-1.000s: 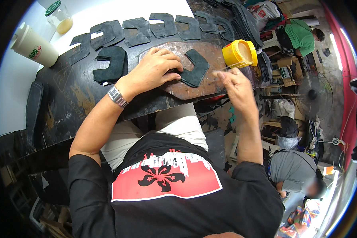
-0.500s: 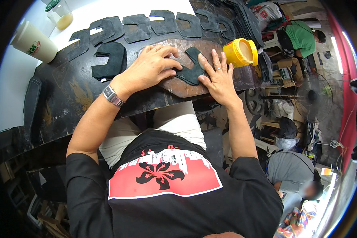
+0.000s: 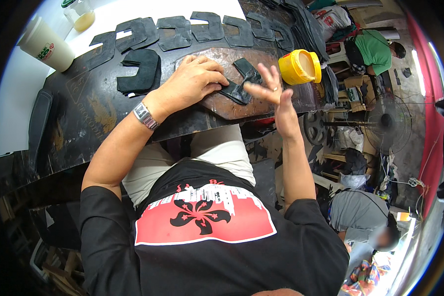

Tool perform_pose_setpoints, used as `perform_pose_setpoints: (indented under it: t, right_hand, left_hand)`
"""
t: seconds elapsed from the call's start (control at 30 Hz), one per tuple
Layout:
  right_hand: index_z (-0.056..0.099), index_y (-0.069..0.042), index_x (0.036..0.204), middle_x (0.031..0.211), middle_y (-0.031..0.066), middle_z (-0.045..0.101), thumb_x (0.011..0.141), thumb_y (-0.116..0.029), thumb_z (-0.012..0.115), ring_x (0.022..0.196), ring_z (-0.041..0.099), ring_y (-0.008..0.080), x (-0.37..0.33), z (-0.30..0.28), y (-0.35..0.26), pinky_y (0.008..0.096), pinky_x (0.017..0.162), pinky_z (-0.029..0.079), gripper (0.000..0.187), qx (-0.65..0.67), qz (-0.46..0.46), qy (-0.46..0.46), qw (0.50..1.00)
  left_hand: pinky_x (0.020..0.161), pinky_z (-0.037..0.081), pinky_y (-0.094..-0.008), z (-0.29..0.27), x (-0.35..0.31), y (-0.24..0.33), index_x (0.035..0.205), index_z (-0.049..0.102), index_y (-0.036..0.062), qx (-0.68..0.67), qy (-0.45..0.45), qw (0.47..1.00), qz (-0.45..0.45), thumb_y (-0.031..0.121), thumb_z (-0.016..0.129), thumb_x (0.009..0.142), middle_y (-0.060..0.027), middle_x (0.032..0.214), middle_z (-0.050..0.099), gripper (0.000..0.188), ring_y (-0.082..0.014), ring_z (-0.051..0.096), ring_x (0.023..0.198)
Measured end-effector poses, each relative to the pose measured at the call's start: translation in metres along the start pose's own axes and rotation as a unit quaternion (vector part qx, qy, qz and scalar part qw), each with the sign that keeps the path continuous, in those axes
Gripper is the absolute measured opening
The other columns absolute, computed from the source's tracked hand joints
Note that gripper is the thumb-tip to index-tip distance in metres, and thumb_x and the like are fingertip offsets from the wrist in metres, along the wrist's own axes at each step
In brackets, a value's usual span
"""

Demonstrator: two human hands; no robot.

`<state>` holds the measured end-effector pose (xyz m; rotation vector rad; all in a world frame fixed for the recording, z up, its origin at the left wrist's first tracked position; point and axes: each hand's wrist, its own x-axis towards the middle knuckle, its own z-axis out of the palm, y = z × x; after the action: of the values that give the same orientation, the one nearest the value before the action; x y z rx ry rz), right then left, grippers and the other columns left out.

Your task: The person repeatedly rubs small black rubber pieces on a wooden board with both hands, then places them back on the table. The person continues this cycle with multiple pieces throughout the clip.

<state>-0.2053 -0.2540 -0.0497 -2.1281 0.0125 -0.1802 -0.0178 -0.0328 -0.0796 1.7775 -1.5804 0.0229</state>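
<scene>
A dark U-shaped piece (image 3: pixel 239 91), looking like leather, lies on a worn brown board on the table in front of me. My left hand (image 3: pixel 195 81), a watch on its wrist, has bent fingers closed on the piece's left end, fingertips pressed to it. A pale smear shows on the piece's upper face. Tilted on edge beside the piece's right side, my right hand (image 3: pixel 276 96) has its fingers apart, slightly blurred, holding nothing. Left of my left hand is a small stack of similar dark pieces (image 3: pixel 148 69).
More U-shaped pieces (image 3: pixel 175 33) lie in a row along the far side. An open yellow tub (image 3: pixel 296 68) of tan paste stands to the right on the brown board (image 3: pixel 222 111). A cup (image 3: pixel 46 44) and jar (image 3: pixel 79 16) stand far left. Two people and a fan (image 3: pixel 387 120) are at right.
My right hand has lifted off the piece and turned on edge, where before it lay flat on its right side. My left hand stays at the piece's left end.
</scene>
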Motion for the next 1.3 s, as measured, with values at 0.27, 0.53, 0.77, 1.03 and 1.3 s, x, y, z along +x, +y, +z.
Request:
perform_pose_setpoints:
  t: [0.27,0.53,0.77,1.03,1.3]
  right_hand:
    - [0.041,-0.015,0.158,0.169,0.0127,0.026,0.102,-0.066,0.04,0.158,0.007,0.0379,0.021,0.025,0.014,0.0741,0.117,-0.001,0.076,-0.433,0.095,0.051,0.895]
    - [0.035,-0.012,0.16,0.169,0.0142,0.024,0.099,-0.069,0.044,0.159,0.007,0.0366,0.026,0.026,0.007,0.0701,0.12,0.002,0.084,-0.494,0.065,0.013,0.867]
    - [0.03,-0.026,0.163,0.171,0.0103,0.019,0.1,-0.068,0.042,0.159,0.004,0.0349,0.051,0.01,0.013,0.0655,0.123,0.002,0.077,-0.496,0.043,-0.06,0.865]
    - [0.04,-0.041,0.156,0.172,0.0092,0.019,0.101,-0.066,0.041,0.159,0.003,0.0358,0.051,-0.004,0.02,0.0641,0.123,-0.001,0.061,-0.471,-0.014,-0.098,0.877]
    - [0.065,-0.036,0.14,0.17,0.0151,0.023,0.103,-0.071,0.025,0.158,0.005,0.0381,0.029,-0.019,0.005,0.0597,0.124,0.0,0.065,-0.14,0.009,-0.014,0.99]
  left_hand:
    - [0.104,0.039,-0.0453,-0.002,-0.003,0.003,0.106,0.077,0.0172,0.017,0.0,1.0,-0.02,0.017,0.071,0.09,-0.0047,0.12,0.061,0.017,-0.0267,0.057,0.12]
    - [0.104,0.041,-0.0429,-0.005,-0.003,0.004,0.103,0.074,0.0128,0.022,0.038,0.999,0.027,0.013,0.075,0.085,-0.0086,0.119,0.061,0.019,-0.0296,0.057,0.117]
    - [0.103,0.042,-0.0421,-0.016,-0.004,-0.002,0.101,0.074,0.0128,-0.006,0.018,1.0,0.013,0.014,0.078,0.082,-0.0074,0.117,0.061,0.019,-0.0286,0.057,0.114]
    - [0.101,0.042,-0.041,-0.009,-0.004,-0.002,0.099,0.074,0.0135,0.02,0.023,0.999,0.013,0.019,0.078,0.083,-0.0055,0.113,0.062,0.018,-0.0262,0.057,0.111]
    - [0.1,0.042,-0.0411,-0.004,-0.005,0.0,0.097,0.073,0.0149,0.042,0.034,0.999,-0.003,0.023,0.078,0.084,-0.004,0.11,0.062,0.016,-0.0253,0.057,0.11]
